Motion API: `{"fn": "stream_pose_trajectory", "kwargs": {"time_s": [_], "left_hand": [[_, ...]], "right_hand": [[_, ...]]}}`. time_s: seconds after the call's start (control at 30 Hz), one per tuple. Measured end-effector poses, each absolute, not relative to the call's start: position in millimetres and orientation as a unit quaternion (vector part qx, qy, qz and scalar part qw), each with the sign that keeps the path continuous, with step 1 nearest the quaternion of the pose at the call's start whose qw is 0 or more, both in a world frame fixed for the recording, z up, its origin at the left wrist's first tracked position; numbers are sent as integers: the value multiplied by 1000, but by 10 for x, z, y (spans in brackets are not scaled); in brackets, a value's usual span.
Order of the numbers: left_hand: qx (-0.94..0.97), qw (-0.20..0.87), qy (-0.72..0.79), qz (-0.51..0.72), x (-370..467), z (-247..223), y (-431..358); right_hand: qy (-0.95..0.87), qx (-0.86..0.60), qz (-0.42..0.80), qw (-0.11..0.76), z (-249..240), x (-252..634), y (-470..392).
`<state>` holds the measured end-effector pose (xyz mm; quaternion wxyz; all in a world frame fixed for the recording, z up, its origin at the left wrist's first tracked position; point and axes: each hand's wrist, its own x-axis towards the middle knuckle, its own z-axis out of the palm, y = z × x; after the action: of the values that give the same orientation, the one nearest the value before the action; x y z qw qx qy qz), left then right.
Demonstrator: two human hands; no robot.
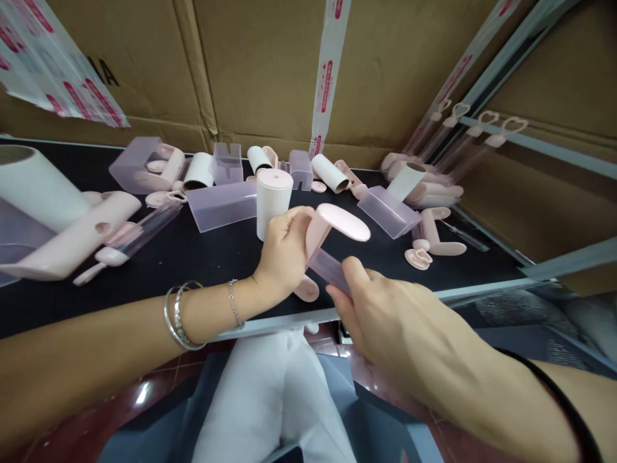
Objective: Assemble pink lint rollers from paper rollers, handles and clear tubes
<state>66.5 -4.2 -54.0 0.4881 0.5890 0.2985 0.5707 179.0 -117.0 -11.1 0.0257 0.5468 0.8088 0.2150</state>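
Note:
My left hand (285, 257) is closed round a pink plastic holder (315, 233), whose flat oval end points right. In my right hand (380, 308) is a translucent purple piece (330, 269), pinched between thumb and fingers; its far end meets the underside of the pink holder. How far the two parts overlap is hidden by my fingers. Just behind my left hand, a white cylinder (273, 202) with a pink lid stands upright. A pink rounded end (307, 289) shows below the holder, near the front edge of the black table (216, 257).
Purple trays (222, 207), white tubes (330, 173) and pink parts (434, 233) lie along the back and right. Larger pink and white pieces (80, 238) sit at the left. Cardboard (260, 71) walls the back; heart-topped sticks (506, 131) hang over a right-hand rail.

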Motion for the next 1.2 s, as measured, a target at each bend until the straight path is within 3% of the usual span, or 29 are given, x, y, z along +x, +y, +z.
{"fn": "stream_pose_trajectory", "kwargs": {"time_s": [0.13,0.43,0.6,0.83,1.0,1.07,1.2], "left_hand": [[578,484,310,579,678,-561,-15],[563,497,337,568,695,-601,47],[588,486,287,580,675,-498,-15],[820,376,102,420,537,-385,-96],[906,322,-3,274,540,-355,-403],[902,346,-19,258,479,-455,-652],[839,407,176,314,178,-978,-1234]], "right_hand": [[785,591,143,119,-9,1698,-1099],[761,625,126,119,101,1641,-1043],[773,629,82,3,-70,1841,-986],[673,648,120,-335,-440,2166,-1461],[571,645,-151,-484,-1169,1822,-1984],[516,633,-163,-554,-1476,1664,-2134],[571,645,-182,-474,-1802,1538,-2280]]}}
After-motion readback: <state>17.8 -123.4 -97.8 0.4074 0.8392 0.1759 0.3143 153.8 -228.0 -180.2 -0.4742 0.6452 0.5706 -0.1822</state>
